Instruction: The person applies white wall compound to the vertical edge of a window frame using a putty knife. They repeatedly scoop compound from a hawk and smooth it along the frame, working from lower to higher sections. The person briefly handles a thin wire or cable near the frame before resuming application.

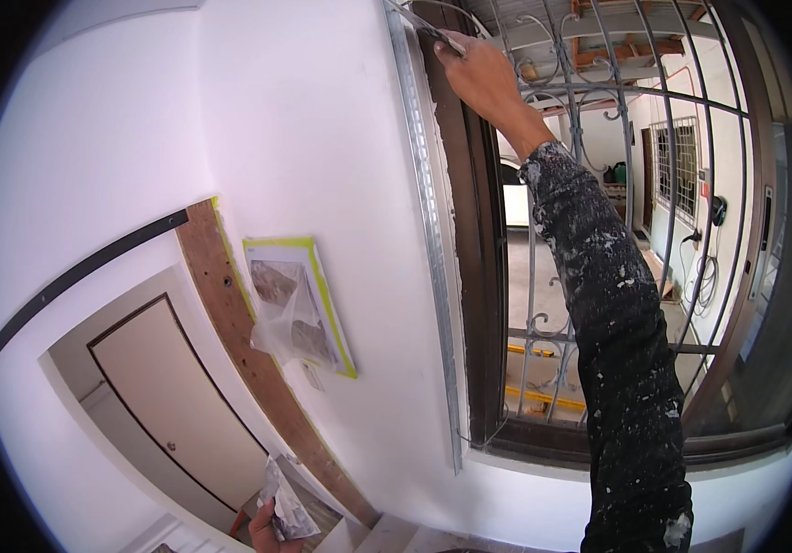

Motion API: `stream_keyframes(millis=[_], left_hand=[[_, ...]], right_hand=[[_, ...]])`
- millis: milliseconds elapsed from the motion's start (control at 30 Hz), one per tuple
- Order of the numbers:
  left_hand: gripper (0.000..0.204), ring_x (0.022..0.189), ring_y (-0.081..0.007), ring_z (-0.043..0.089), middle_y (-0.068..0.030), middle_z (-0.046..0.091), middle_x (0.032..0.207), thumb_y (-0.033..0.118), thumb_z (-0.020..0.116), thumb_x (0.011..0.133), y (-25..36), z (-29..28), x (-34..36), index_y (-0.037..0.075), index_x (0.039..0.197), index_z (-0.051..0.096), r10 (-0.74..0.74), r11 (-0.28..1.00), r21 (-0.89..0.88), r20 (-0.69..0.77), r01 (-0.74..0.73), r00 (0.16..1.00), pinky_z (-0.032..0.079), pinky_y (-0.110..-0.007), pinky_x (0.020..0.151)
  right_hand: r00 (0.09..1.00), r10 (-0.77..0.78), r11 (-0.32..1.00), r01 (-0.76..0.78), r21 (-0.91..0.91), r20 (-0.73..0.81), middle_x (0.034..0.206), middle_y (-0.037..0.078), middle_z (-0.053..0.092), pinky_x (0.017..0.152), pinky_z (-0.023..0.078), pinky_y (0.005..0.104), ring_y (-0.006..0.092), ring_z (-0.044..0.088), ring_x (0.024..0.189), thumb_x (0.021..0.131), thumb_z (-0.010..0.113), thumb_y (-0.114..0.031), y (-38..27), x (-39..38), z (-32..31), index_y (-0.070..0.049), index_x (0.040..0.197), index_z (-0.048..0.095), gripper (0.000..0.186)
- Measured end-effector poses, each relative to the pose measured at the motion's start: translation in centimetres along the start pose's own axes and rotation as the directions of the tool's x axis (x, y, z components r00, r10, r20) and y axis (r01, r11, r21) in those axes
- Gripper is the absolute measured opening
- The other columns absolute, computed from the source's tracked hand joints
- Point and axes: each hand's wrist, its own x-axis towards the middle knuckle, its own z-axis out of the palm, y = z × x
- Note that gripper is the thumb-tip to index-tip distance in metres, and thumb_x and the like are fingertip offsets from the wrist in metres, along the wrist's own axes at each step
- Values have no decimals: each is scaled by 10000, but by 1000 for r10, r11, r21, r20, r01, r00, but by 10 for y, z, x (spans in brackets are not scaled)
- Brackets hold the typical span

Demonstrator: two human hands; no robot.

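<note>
Reaching up to the top of the window's left side, my right hand (pixel 484 78) is closed round a putty knife (pixel 433 33). Its blade points up and left, near the upper end of a perforated metal corner bead (pixel 421 166) that runs down the wall edge; whether it touches cannot be told. White splashes cover the dark sleeve of that arm. At the lower edge, my left hand (pixel 271 533), partly cut off, grips a flat scraper (pixel 287 502) smeared with whitish putty. Its handle is hidden.
A brown-framed window (pixel 484 276) with a scrolled metal grille (pixel 571 101) is at right. Left of it, a wall panel (pixel 299 304) is edged with yellow-green tape and partly covered in plastic. Further left are a wooden board (pixel 239 323), a dark rail (pixel 73 276) and a door (pixel 175 387).
</note>
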Motion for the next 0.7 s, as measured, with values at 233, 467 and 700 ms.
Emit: stream_keyframes(millis=[233, 467, 700], left_hand=[[354, 1126, -227, 625, -72, 676, 1223, 186, 608, 965, 7, -24, 14, 61, 1296, 598, -152, 981, -148, -215, 122, 965, 499, -429, 967], [340, 1121, -235, 621, -81, 672, 1211, 212, 595, 983, 14, -45, 19, 53, 1283, 600, -112, 993, -55, -243, 101, 964, 497, -428, 966], [362, 1068, -248, 655, -87, 688, 1172, 145, 619, 929, 27, -59, 29, 37, 1274, 596, -104, 994, -54, -222, 94, 969, 530, -430, 933]], right_hand=[[973, -215, 955, 192, -225, -83, 1014, 232, 680, 883, 502, 485, 411, 631, 1021, 939, 562, -262, 10, -9, 19, -122, 1269, 669, 374], [995, -20, 994, 30, -103, 103, 1334, 210, 604, 1095, 410, 468, 447, 499, 1301, 996, 536, -335, 13, -67, 16, -203, 1342, 623, 381], [981, -134, 986, 147, -84, 142, 1370, 123, 600, 1156, 360, 464, 443, 502, 1280, 817, 653, -97, 18, -166, 11, -60, 1368, 553, 561]])
